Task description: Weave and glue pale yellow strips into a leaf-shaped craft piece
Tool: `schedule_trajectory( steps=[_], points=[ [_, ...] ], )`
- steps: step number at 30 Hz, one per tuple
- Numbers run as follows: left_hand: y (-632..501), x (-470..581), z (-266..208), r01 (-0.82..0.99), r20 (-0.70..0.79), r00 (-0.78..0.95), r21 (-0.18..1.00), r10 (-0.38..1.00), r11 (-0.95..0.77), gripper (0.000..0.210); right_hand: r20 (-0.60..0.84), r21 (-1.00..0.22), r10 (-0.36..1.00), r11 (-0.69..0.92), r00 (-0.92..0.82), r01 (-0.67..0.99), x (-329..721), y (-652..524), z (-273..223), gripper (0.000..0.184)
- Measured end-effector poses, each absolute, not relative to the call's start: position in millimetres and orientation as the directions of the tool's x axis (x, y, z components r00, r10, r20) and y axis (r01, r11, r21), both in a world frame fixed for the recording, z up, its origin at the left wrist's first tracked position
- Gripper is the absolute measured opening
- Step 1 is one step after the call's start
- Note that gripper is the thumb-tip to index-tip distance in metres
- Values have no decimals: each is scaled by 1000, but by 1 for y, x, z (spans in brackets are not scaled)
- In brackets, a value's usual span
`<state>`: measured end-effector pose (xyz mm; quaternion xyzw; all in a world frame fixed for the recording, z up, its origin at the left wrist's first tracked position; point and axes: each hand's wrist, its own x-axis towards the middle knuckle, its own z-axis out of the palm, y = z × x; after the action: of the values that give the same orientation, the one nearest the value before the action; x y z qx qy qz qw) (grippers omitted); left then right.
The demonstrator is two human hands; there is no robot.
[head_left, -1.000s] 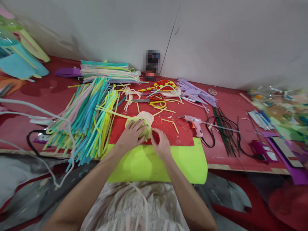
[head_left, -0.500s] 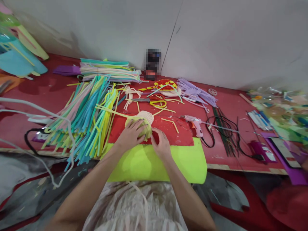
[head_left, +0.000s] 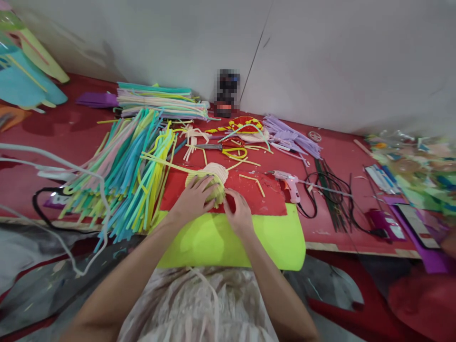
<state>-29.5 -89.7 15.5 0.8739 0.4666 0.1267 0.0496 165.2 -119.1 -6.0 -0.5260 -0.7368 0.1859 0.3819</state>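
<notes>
A pale yellow and cream rounded piece (head_left: 216, 169), made of pipe cleaners in close rows, lies on the red sheet in front of me. My left hand (head_left: 195, 194) rests over its yellow half, fingers curved across it and holding it. With thumb and forefinger, my right hand (head_left: 238, 209) pinches the lower right edge; what exactly lies between the fingertips is too small to make out. Long yellow pipe cleaners (head_left: 164, 162) stretch out from the piece to the upper left. A bent yellow offcut (head_left: 257, 181) lies to its right.
Loose pipe cleaners (head_left: 131, 156) heap up at left. Behind the piece lie scissors (head_left: 233, 151) and lilac pipe cleaners (head_left: 292, 135). To the right are a pink glue gun (head_left: 288, 183) with its black cable and a phone (head_left: 418, 223). A white cable (head_left: 103, 199) loops at left.
The view has shifted very slightly. Both hands keep the same hold on the pipe-cleaner piece, with hardly any finger movement to see.
</notes>
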Motion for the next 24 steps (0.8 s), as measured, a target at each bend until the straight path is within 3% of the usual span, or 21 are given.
schedule_trajectory(
  steps=[17,24],
  points=[
    [-89,-30,11,800,180,523,231,833,-553,50,367,-642,910,399,-194,655,164,-121,-5,33],
    [-89,-30,13,797,178,526,240,832,-555,49,371,-658,915,380,-160,651,166,-118,-2,25]
  ],
)
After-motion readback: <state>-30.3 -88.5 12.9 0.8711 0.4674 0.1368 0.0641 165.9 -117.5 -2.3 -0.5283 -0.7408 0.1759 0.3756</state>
